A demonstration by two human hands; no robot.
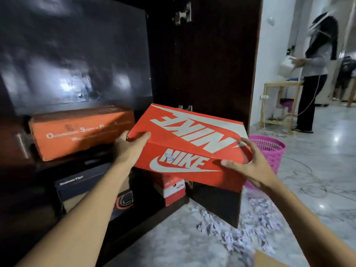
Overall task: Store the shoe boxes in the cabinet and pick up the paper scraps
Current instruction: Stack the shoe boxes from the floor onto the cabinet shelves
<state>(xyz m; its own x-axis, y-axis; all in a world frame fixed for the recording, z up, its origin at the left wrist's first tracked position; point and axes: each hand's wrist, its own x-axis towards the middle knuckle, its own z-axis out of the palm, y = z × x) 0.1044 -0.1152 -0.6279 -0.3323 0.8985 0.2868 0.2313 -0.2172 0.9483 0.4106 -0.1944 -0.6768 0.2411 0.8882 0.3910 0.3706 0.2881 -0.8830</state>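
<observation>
Both hands are holding a red Nike box (189, 139) in the air in front of the open cabinet (208, 64), tilted so its near left corner is lower than the right. The left hand (129, 149) is gripping the box's left corner, thumb lying on the lid and fingers (123, 134) curling around the side. The right hand (252, 166) is pressing against the right end, thumb stretching along the front face under the logo and fingers (245, 140) spreading over the lid's edge.

Inside the cabinet, an orange box (81, 132) is sitting on the upper shelf, just left of the held box. Below it, a dark box (81, 182) is resting on a lower level, and a small red-and-white box (171, 189) is standing near the cabinet's right edge, partly hidden under the held box.

Paper scraps (240, 234) are lying scattered on the marble floor (317, 170) in front of the open door. A pink basket (269, 151) is standing on the floor just behind the right hand. Farther back, another person (316, 74) is standing by a wooden rack (277, 105).
</observation>
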